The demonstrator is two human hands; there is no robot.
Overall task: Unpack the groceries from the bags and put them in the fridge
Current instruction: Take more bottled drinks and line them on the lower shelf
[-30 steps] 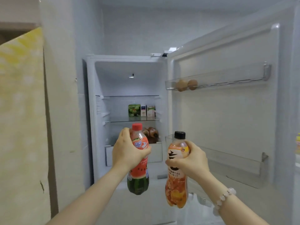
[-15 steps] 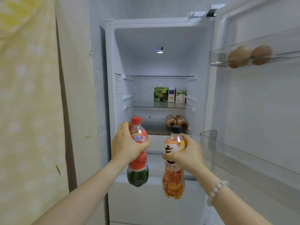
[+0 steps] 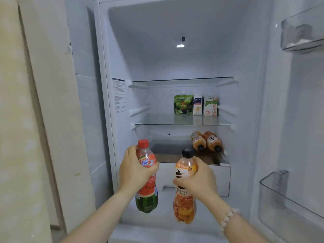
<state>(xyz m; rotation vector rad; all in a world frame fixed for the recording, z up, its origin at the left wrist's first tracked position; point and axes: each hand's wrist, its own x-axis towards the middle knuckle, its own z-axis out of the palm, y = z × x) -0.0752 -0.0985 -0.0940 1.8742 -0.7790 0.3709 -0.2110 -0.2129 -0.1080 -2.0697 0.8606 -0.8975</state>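
The fridge (image 3: 105,85) stands open straight ahead. My left hand (image 3: 134,171) grips a watermelon drink bottle (image 3: 147,199) with a red cap, held upright. My right hand (image 3: 198,181) grips an orange drink bottle (image 3: 184,209) with a black cap, also upright. Both bottles hang in front of the white drawer (image 3: 222,178), level with the lowest shelf. Two similar orange bottles (image 3: 206,141) lie on their sides at the back right of that shelf.
The middle glass shelf (image 3: 157,121) carries a green pouch (image 3: 183,104) and two small cartons (image 3: 205,106) at its right. The top glass shelf (image 3: 182,79) is bare. Door bins (image 3: 287,204) jut out on the right. A cream wall (image 3: 43,120) closes the left.
The view has moved closer to the fridge and the interior now fills the frame. Both hands still hold their bottles, carried forward toward the lowest shelf.
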